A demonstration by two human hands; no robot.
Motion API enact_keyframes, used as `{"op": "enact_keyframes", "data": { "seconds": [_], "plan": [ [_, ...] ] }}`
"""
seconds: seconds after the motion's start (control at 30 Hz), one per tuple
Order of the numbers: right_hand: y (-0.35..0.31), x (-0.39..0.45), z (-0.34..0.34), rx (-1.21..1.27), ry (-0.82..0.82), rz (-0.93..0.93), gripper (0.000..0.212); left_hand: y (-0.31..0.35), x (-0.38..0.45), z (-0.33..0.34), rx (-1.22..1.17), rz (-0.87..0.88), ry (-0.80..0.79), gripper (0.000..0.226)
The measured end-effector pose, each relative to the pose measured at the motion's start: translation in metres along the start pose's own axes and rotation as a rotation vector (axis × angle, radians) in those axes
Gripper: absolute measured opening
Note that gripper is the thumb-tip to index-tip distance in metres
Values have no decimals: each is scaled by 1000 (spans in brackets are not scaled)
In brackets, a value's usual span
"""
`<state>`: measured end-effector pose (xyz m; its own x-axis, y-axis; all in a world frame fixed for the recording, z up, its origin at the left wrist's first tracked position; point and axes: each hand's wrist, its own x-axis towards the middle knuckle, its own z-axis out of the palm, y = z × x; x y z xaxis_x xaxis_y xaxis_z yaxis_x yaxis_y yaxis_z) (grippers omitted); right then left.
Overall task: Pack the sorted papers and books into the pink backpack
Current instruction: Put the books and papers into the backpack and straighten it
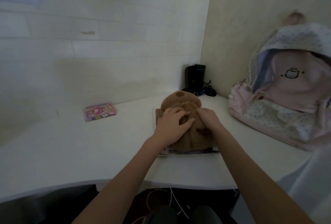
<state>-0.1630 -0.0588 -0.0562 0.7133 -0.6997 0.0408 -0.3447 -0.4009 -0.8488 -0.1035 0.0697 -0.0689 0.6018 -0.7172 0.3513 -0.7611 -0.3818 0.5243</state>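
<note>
A brown plush toy (180, 101) lies on top of a stack of papers and books (189, 151) in the middle of the white desk (89, 152). My left hand (172, 127) rests on the plush with fingers spread and slightly bent over it. My right hand (208, 119) touches the plush's right side, its fingers curled into the fur. The pink backpack (290, 95) leans against the wall at the right, its dotted flap open. A small pink spiral notebook (99, 112) lies apart at the left.
Black electronic boxes (195, 78) with cables and a dark mouse (210, 91) stand in the back corner. The desk's front edge curves near me, and cables hang below it by my knees.
</note>
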Motion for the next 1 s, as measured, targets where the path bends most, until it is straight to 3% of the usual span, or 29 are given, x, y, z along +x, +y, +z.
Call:
{"op": "enact_keyframes", "data": {
  "seconds": [0.1,0.13,0.2,0.27,0.33,0.43,0.53,0.6,0.7,0.83,0.93,1.0],
  "plan": [
    [19,14,-11,-200,170,-61,55,-19,5,3,-174,-113,179,61],
    [23,16,-15,-194,121,-30,73,-26,6,2,-181,-205,193,77],
    [38,28,-14,141,-127,86,95,-39,8,8,-356,-356,77,104],
    [49,29,-7,380,-281,63,81,-47,10,22,-588,-418,-45,115],
    [53,25,-1,439,-330,44,89,-51,11,29,-650,-468,-32,112],
    [47,18,16,464,-386,3,71,-67,9,17,-724,-489,45,100],
    [26,8,53,434,-386,-4,98,-84,0,-20,-724,-509,124,48],
    [8,-1,87,423,-385,-39,103,-105,-9,-45,-707,-582,186,20],
    [-18,-10,129,397,-372,-52,102,-130,-27,-79,-710,-707,220,29],
    [-31,-11,151,386,-350,-23,115,-141,-39,-96,-753,-726,208,31],
    [-32,-15,144,375,-317,-66,96,-133,-33,-104,-729,-729,165,28],
    [-30,-13,142,225,-174,-192,81,-129,-22,-106,-427,-713,275,37]
  ]
}}
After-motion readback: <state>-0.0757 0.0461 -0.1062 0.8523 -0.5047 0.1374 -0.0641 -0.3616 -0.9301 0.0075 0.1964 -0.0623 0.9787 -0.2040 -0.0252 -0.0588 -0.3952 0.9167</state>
